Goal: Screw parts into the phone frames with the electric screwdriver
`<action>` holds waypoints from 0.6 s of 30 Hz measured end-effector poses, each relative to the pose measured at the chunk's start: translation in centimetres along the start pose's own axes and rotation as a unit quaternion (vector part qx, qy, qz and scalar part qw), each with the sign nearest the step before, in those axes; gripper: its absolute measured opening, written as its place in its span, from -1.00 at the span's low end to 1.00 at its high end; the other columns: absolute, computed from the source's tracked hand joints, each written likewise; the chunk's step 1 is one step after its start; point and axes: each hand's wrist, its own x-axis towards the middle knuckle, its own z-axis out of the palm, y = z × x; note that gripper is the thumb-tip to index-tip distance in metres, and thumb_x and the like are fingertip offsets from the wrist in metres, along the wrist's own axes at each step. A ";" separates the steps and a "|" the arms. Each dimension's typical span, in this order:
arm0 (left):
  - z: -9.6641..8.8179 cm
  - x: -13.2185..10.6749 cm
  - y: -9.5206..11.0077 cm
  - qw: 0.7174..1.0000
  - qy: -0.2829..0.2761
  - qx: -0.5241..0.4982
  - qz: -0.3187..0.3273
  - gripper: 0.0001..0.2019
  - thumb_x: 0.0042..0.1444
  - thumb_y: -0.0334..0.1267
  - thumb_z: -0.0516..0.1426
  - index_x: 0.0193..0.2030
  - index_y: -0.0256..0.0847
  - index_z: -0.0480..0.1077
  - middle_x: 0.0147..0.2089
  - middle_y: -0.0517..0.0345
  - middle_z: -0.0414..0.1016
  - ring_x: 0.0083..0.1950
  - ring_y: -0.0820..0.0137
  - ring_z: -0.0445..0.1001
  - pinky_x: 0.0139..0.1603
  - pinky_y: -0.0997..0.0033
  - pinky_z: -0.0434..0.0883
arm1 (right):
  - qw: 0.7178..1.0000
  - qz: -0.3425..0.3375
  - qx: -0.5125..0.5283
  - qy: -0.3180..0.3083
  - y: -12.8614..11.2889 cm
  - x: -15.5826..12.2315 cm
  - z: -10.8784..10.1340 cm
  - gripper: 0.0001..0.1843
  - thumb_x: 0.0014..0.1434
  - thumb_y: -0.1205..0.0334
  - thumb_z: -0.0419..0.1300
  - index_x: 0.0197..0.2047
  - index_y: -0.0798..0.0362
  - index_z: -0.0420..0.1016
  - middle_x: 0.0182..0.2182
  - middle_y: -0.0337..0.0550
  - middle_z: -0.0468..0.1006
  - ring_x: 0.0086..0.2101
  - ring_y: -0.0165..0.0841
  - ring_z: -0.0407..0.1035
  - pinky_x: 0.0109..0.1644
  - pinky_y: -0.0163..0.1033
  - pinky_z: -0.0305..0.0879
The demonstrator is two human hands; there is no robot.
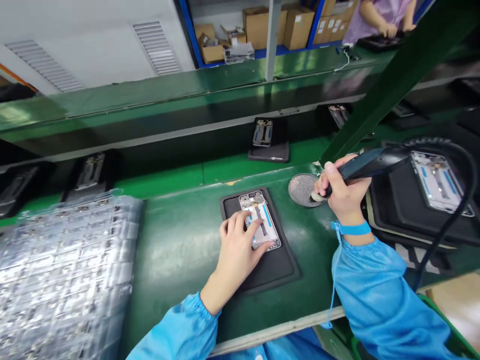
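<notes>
A phone frame with bare inner parts and blue strips lies on a black padded tray in front of me. My left hand bends over it from the lower left, fingers on its inner face and thumb at its bottom edge. In my right hand is a black electric screwdriver with a coiled cord, tilted down to the left. Its tip is at the rim of a round, finely pitted screw dish, partly covered by my fingers. A blue strap circles my right wrist.
Clear plastic trays of small parts are stacked at left. Another phone frame lies on black trays at right. Across the green line are phone units on pads. A slanted green post stands right. Beyond, a person's hands work.
</notes>
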 end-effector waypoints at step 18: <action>0.7 -0.8 0.3 0.998 0.028 0.045 -0.022 -0.28 0.47 0.16 0.53 0.62 -0.08 0.61 0.80 -0.37 0.45 0.81 -0.43 0.41 0.77 -0.68 0.33 | 0.999 0.001 -0.028 -0.020 0.3 -0.2 -0.8 -0.41 0.31 -0.19 0.76 -0.15 -0.12 0.47 -0.59 -0.50 0.47 -0.66 -0.43 0.35 -0.51 -0.29 0.45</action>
